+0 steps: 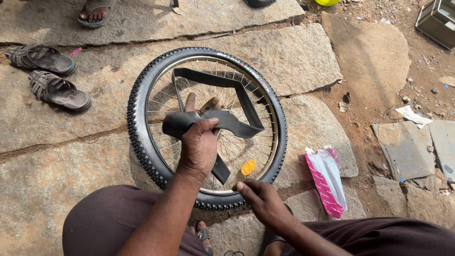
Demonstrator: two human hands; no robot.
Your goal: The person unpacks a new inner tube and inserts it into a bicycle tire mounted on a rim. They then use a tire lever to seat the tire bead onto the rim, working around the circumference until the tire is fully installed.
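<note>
A bicycle wheel with a knobbly black tyre (137, 123) and metal spokes lies flat on stone slabs. A limp black inner tube (237, 90) is draped in a loop over the spokes. My left hand (199, 144) is raised above the wheel's middle and grips a folded part of the tube. My right hand (263, 201) hovers at the wheel's near rim, fingers curled, with nothing visibly in it. An orange reflector (248, 167) sits among the spokes between the two hands.
A pink and white plastic packet (327, 180) lies right of the wheel. Two dark sandals (50, 76) rest at the left. Another person's sandalled foot (96, 12) shows at the top. A metal box (438, 21) stands top right on dirt.
</note>
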